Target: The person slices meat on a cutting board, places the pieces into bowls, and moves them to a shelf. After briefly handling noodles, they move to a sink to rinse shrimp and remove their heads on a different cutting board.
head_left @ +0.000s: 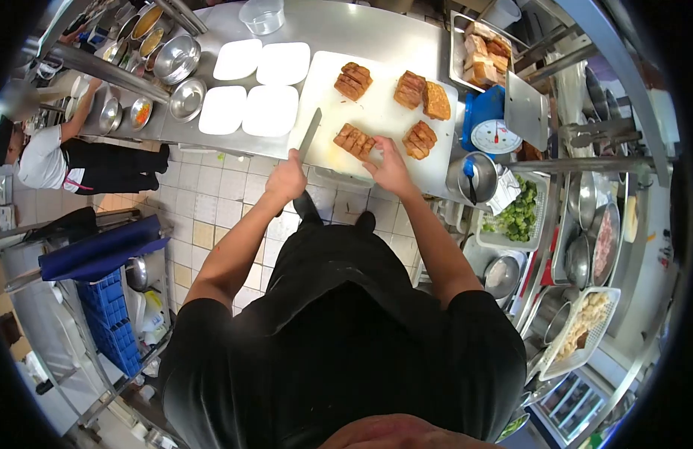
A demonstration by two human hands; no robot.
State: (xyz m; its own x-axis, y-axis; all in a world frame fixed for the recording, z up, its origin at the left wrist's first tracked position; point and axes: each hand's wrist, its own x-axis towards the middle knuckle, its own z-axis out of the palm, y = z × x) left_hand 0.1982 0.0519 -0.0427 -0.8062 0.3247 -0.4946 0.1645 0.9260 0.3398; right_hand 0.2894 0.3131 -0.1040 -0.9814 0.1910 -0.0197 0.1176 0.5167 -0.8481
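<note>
My left hand (288,179) is closed around the handle of a knife (310,135), its blade pointing up and away over the left edge of the white cutting board (391,78). The fingers and thumb of my right hand (391,170) are at the right end of a sliced block of roast pork belly (351,140) lying near the board's front edge. To its right sits another sliced block (419,140). Farther back are a sliced block (353,81) on the left and, on the right, a sliced block (410,88) beside an uncut piece (436,101).
Several white square plates (270,111) stand left of the board. To the right are a blue scale (477,112), a tray of pork belly (485,56), a metal bowl with a blue-handled utensil (470,178) and a basket of greens (522,213). Another person (77,153) stands at the far left.
</note>
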